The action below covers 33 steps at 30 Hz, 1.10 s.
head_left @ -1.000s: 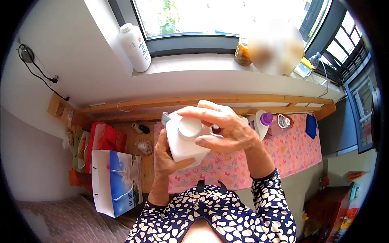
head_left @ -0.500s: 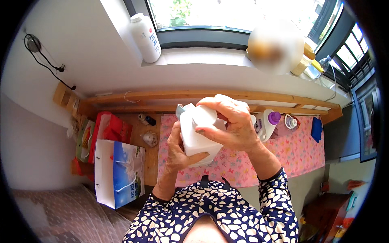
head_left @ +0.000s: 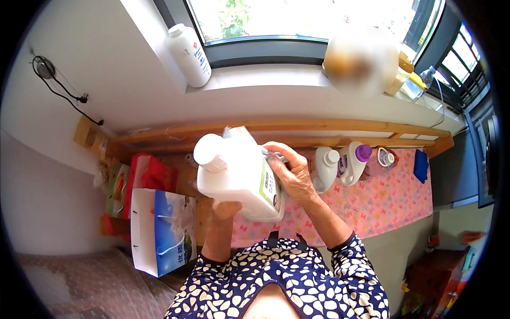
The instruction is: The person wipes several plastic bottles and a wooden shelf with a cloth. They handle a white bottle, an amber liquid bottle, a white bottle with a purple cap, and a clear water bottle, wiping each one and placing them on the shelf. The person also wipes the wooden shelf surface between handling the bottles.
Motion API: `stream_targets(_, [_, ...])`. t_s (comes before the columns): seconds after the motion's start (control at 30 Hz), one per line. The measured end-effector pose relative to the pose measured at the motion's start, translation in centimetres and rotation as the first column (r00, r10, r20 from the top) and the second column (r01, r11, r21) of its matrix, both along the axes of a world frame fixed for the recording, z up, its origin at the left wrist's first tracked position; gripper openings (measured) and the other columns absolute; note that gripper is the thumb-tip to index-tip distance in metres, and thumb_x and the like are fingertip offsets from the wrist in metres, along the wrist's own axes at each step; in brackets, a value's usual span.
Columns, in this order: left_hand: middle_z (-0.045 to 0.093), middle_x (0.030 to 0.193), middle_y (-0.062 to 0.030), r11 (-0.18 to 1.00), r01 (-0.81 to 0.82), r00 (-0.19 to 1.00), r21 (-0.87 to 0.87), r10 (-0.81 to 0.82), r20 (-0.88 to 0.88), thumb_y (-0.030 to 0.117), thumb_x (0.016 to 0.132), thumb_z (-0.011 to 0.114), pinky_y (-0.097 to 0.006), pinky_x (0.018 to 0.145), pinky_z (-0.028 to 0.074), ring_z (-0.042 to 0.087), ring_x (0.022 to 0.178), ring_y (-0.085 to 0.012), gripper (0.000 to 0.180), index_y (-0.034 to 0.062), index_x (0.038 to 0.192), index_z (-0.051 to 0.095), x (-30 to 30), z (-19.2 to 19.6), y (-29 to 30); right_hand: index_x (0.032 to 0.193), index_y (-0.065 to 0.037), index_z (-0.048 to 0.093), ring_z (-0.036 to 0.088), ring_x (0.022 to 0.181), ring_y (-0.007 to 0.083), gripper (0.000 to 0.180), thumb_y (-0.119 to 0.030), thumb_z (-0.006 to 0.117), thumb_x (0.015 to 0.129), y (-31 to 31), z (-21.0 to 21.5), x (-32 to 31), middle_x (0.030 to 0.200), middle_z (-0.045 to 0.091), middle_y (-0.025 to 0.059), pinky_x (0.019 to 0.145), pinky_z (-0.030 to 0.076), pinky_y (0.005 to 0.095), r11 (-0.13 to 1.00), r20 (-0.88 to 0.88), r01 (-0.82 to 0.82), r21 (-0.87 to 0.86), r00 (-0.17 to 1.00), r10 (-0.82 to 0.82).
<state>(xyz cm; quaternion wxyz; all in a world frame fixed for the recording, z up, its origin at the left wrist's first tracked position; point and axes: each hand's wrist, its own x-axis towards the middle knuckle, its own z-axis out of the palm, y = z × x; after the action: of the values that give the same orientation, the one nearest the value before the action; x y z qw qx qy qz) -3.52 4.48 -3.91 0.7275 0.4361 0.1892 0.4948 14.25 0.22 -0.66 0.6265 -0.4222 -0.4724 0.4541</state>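
Observation:
A large white plastic jug with a round white screw cap is held up in front of me, tilted to the left. Its green-edged label faces right. My left hand is closed on the jug from below, its fingers mostly hidden behind it. On the jug's upper right side, my right hand has its thumb and fingers closed around the edge; exactly what the fingertips pinch is hard to make out. A pale bluish flap sticks out behind the jug.
To the right, a white bottle, a purple-capped bottle and a clear handled bottle stand on the pink cloth. Paper gift bags are at the left. A white powder bottle stands on the windowsill.
The jug has moved left and turned, bringing its label into sight. My right hand has left the cap for the jug's side. A white bottle at the right is now more visible.

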Motion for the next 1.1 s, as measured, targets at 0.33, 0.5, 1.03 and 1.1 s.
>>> stream_targets(0.33, [0.054, 0.119, -0.011, 0.996, -0.078, 0.996, 0.047, 0.08, -0.041, 0.022, 0.06, 0.079, -0.036, 0.092, 0.046, 0.055, 0.108, -0.0226, 0.085, 0.0004, 0.131, 0.039, 0.1, 0.2, -0.6, 0.093, 0.0, 0.052, 0.054, 0.092, 0.0192, 0.017, 0.0, 0.06, 0.078, -0.6, 7.6, -2.9, 0.099, 0.058, 0.0145, 0.079, 0.045, 0.0293, 0.747, 0.302, 0.154, 0.647, 0.848, -0.436])
stream_targets(0.5, [0.053, 0.12, -0.0114, 0.998, -0.008, 0.993, 0.066, 0.016, -0.118, 0.023, 0.06, 0.079, -0.037, 0.093, 0.046, 0.055, 0.11, -0.0232, 0.086, 0.0003, 0.132, 0.038, -1.0, 0.0, -1.7, 0.089, 0.0, 0.051, 0.056, 0.083, 0.0128, 0.009, -0.004, 0.056, 0.082, 0.9, 9.8, -2.2, 0.092, 0.062, 0.011, 0.076, 0.046, 0.0268, 0.973, 0.149, 0.008, 0.23, 0.988, -0.043])
stream_targets(1.03, [0.047, 0.134, -0.0149, 0.987, -0.16, 0.976, 0.027, 0.154, 0.151, 0.044, 0.07, 0.064, -0.039, 0.105, 0.037, 0.045, 0.126, -0.0285, 0.085, 0.0038, 0.139, 0.036, 0.1, 2.8, -0.7, 0.13, 0.0, 0.049, 0.045, 0.12, 0.038, 0.057, 0.001, 0.058, 0.074, -1.7, 3.4, -4.6, 0.131, 0.046, 0.0224, 0.1, 0.037, 0.0455, 0.822, 0.433, -0.003, 0.569, 0.852, -0.296])
stream_targets(1.1, [0.049, 0.131, -0.0151, 0.991, -0.137, 0.967, 0.007, 0.132, 0.219, 0.038, 0.07, 0.066, -0.041, 0.102, 0.04, 0.048, 0.122, -0.0288, 0.081, 0.0037, 0.138, 0.036, -1.3, 1.4, 0.4, 0.129, -0.003, 0.052, 0.048, 0.118, 0.0365, 0.055, -0.001, 0.06, 0.074, -3.2, 2.0, -5.3, 0.129, 0.05, 0.018, 0.1, 0.038, 0.0449, 0.836, 0.501, -0.011, 0.549, 0.805, -0.319])
